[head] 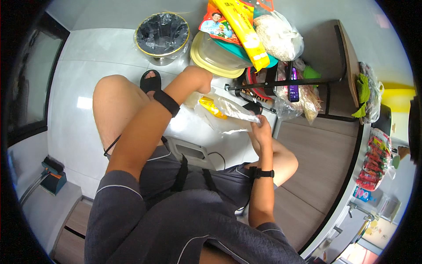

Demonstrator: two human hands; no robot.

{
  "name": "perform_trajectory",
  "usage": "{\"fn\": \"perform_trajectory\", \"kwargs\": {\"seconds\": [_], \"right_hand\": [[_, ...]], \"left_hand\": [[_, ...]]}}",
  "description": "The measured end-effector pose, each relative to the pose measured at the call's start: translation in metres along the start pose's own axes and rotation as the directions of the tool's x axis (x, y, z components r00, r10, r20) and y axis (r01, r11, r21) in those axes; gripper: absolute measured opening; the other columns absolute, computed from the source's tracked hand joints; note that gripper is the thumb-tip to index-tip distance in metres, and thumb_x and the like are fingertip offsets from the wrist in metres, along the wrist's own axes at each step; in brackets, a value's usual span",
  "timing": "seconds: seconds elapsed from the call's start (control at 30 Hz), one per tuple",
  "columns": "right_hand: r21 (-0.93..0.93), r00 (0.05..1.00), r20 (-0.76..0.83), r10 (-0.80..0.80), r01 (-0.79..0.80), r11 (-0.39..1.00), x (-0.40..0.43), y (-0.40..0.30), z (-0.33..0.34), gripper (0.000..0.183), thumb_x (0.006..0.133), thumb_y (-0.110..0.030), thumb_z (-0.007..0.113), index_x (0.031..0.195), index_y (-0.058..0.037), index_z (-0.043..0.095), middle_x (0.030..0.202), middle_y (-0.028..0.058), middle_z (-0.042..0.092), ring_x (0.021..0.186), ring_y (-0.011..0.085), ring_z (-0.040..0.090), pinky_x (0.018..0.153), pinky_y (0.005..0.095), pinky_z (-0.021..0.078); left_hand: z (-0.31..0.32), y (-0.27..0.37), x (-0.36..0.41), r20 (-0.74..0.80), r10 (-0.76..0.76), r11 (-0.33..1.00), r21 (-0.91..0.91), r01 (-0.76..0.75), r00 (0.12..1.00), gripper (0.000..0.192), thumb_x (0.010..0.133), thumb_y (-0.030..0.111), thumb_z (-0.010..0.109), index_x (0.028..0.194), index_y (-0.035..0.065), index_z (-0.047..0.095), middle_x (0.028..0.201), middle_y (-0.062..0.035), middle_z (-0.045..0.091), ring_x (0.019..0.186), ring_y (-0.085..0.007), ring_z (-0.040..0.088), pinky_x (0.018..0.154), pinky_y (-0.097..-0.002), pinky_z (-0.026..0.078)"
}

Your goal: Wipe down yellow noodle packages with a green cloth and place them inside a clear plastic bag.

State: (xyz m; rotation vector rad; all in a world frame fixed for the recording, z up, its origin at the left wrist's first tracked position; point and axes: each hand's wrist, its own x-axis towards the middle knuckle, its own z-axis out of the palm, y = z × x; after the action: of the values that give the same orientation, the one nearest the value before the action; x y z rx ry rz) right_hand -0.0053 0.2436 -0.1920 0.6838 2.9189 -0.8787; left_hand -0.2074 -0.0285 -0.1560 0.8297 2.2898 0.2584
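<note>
A clear plastic bag (pixel 235 107) spans the space between my knees, above the pale tiled floor. Inside or behind its film shows a yellow packet (pixel 212 107). My right hand (pixel 262 129) pinches the bag's edge at the right, pulling the film taut. My left hand (pixel 200 78) is bent downward at the bag's far left end. Its fingers are hidden, so I cannot tell whether they grip the film. Just beyond my left hand stands a clear tub with a pale yellow rim (pixel 214 67).
A lined trash bin (pixel 161 36) stands ahead on the left. A long yellow packet (pixel 244 36), a red packet (pixel 211 24) and a bag of pale pieces (pixel 277 36) sit on the tubs. A phone (pixel 293 85) rests by a black-framed rack (pixel 280 82). Wooden cabinet fronts (pixel 310 155) line the right.
</note>
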Motion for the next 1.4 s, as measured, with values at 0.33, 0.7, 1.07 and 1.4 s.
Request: {"fn": "perform_trajectory", "kwargs": {"seconds": [0.33,0.7,1.07,1.4], "right_hand": [[0.207,0.982,0.036,0.185,-0.188,0.96,0.004,-0.006,-0.014,0.023,0.072,0.0,0.06,0.096,0.0,0.06,0.079,0.0094,0.062,0.072,0.0158,0.057,0.067,0.0289,0.0473],[-0.073,0.928,0.042,-0.371,0.374,0.925,0.017,-0.082,-0.048,0.047,0.074,-0.007,0.07,0.119,-0.0005,0.055,0.113,0.0185,0.056,0.105,0.0337,0.056,0.091,0.0385,0.0444],[-0.238,0.741,-0.013,-0.672,0.65,0.722,0.085,-0.256,-0.07,0.026,0.079,-0.013,0.065,0.101,0.0003,0.061,0.104,0.0205,0.06,0.096,0.0377,0.058,0.084,0.0421,0.0467],[-0.503,0.653,-0.153,-0.742,0.595,0.627,0.135,-0.262,-0.018,0.032,0.075,-0.025,0.074,0.092,0.0008,0.067,0.091,0.0179,0.065,0.081,0.0346,0.062,0.073,0.0406,0.0499]], "left_hand": [[-0.006,-0.018,0.01,0.058,0.003,0.996,-0.084,0.002,0.998,0.026,0.071,0.005,0.06,0.095,0.0042,0.071,0.098,-0.012,0.07,0.089,-0.0285,0.067,0.072,-0.0375,0.054],[-0.007,0.006,0.003,-0.016,-0.029,1.0,0.002,0.029,0.999,0.024,0.072,0.007,0.061,0.094,0.0003,0.07,0.095,-0.0168,0.068,0.088,-0.0309,0.067,0.073,-0.0403,0.053],[-0.003,0.005,0.008,0.014,-0.074,0.997,-0.018,0.074,0.997,0.028,0.073,0.01,0.063,0.1,0.0043,0.07,0.104,-0.011,0.069,0.096,-0.026,0.066,0.077,-0.0387,0.054],[0.006,0.009,0.002,0.02,-0.017,0.999,0.034,0.017,1.0,0.028,0.073,0.012,0.065,0.099,0.0063,0.071,0.104,-0.009,0.069,0.096,-0.0244,0.067,0.076,-0.0388,0.054]]}}
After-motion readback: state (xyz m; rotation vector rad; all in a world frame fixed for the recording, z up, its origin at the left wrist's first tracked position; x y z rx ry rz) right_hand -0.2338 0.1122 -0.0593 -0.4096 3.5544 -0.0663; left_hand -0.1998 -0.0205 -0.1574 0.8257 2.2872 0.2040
